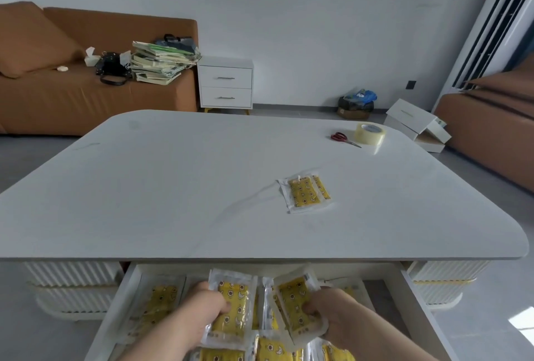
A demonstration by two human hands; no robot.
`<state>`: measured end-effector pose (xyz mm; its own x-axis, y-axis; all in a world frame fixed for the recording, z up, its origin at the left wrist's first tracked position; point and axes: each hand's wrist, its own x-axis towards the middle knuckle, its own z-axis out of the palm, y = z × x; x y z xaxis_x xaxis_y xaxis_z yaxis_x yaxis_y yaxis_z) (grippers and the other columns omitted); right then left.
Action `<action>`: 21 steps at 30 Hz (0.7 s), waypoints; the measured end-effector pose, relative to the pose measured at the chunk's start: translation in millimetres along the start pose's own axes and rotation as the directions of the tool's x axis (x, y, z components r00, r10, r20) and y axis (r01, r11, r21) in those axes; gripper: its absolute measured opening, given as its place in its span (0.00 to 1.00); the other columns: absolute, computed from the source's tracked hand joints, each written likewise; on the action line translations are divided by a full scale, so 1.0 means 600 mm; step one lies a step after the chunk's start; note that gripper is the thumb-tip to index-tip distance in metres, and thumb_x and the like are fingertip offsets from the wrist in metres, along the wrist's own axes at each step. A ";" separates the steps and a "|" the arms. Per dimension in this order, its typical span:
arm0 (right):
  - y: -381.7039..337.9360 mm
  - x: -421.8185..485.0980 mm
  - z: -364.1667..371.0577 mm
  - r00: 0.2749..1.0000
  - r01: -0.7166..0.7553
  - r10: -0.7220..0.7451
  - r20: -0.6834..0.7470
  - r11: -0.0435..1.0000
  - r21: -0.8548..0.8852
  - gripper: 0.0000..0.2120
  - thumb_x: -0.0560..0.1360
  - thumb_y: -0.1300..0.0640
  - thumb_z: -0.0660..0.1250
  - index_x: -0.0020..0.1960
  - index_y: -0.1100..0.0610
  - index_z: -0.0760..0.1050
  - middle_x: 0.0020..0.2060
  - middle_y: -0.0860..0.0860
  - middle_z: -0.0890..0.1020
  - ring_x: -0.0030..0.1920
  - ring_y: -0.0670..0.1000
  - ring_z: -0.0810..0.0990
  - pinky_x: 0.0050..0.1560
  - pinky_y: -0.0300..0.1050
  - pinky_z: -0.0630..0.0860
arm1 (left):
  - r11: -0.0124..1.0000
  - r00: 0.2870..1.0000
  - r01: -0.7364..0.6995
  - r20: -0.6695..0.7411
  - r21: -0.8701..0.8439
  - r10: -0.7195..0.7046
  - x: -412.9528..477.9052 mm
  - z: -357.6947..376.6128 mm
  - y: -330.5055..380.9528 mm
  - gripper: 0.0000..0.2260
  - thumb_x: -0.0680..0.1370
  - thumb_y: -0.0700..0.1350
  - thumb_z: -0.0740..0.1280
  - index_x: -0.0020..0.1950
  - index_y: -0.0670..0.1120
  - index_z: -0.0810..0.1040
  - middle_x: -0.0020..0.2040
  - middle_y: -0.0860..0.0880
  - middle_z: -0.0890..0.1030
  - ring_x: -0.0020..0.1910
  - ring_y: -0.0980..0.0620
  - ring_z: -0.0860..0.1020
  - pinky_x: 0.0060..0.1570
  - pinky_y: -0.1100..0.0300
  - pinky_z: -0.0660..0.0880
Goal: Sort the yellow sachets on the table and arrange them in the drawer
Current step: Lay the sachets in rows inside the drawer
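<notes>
Though flat, crinkly glossy yellow sachets (233, 303) in left hand (199, 313) and right hand (332, 314).

Head-worn, forward-down, close over drawer (419, 308).

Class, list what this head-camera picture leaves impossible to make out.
Head view: near end of the drawer, cut off by the bottom edge.
Head view: drawer sachets, covered by the left hand, right hand and held sachets.
Head view: count of stacked table sachets, overlapping; print too small.

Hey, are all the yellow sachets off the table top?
No, a few yellow sachets lie on the white table, while the left hand and right hand each hold one over the drawer.
</notes>
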<state>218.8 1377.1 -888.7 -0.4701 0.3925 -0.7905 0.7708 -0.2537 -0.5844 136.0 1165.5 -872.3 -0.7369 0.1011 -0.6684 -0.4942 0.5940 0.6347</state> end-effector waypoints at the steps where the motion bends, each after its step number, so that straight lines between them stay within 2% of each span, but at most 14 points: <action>1: 0.002 0.008 0.006 1.000 0.000 0.000 -0.007 0.999 0.049 0.15 0.74 0.76 0.59 0.58 0.64 0.73 0.51 0.65 0.81 0.49 0.66 0.82 0.52 0.65 0.80 | 1.000 1.000 0.001 -0.001 -0.002 -0.001 0.001 0.002 0.001 0.25 0.73 0.34 0.70 0.69 0.40 0.68 0.61 0.42 0.76 0.58 0.44 0.75 0.59 0.53 0.70; 3: 0.005 0.020 0.018 1.000 0.009 -0.007 -0.020 0.996 0.089 0.15 0.75 0.75 0.58 0.59 0.64 0.72 0.52 0.65 0.80 0.49 0.66 0.82 0.52 0.65 0.79 | 1.000 1.000 -0.009 -0.006 0.002 0.009 0.006 0.007 0.001 0.26 0.74 0.35 0.70 0.70 0.41 0.67 0.64 0.42 0.75 0.62 0.43 0.74 0.61 0.51 0.70; 7: 0.010 0.032 0.040 0.999 0.050 -0.047 -0.024 0.990 0.135 0.17 0.75 0.73 0.63 0.63 0.65 0.72 0.50 0.61 0.80 0.49 0.61 0.81 0.56 0.62 0.78 | 1.000 1.000 -0.012 -0.019 -0.006 0.012 0.018 0.021 -0.003 0.29 0.74 0.36 0.70 0.73 0.41 0.64 0.69 0.43 0.71 0.67 0.42 0.71 0.65 0.49 0.68; 9: 0.010 0.031 0.047 0.999 0.021 -0.015 -0.039 0.988 0.154 0.18 0.76 0.73 0.62 0.62 0.60 0.70 0.51 0.60 0.80 0.51 0.61 0.81 0.54 0.61 0.80 | 1.000 1.000 -0.004 -0.015 -0.010 0.003 0.021 0.028 -0.005 0.30 0.74 0.35 0.69 0.74 0.42 0.62 0.70 0.43 0.70 0.68 0.42 0.70 0.66 0.48 0.68; 16: 0.007 0.040 0.060 1.000 -0.014 0.017 -0.016 0.989 0.148 0.28 0.73 0.75 0.64 0.70 0.58 0.66 0.55 0.60 0.78 0.55 0.63 0.80 0.57 0.62 0.78 | 1.000 0.998 -0.017 -0.064 0.011 0.018 0.042 0.040 0.000 0.27 0.74 0.36 0.70 0.71 0.41 0.65 0.68 0.42 0.72 0.66 0.42 0.71 0.61 0.53 0.70; 21: 0.012 0.044 0.052 1.000 -0.013 0.013 0.003 0.987 0.159 0.29 0.71 0.76 0.65 0.68 0.58 0.68 0.54 0.62 0.78 0.50 0.65 0.81 0.52 0.63 0.80 | 0.998 0.994 0.014 -0.108 0.067 -0.006 0.055 0.047 0.003 0.27 0.74 0.35 0.70 0.71 0.40 0.65 0.67 0.42 0.73 0.64 0.43 0.73 0.58 0.54 0.72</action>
<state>198.2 1358.0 -919.6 -0.4616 0.3862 -0.7986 0.6989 -0.3960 -0.5955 123.8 1192.4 -903.9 -0.7794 0.0101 -0.6265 -0.4724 0.6473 0.5982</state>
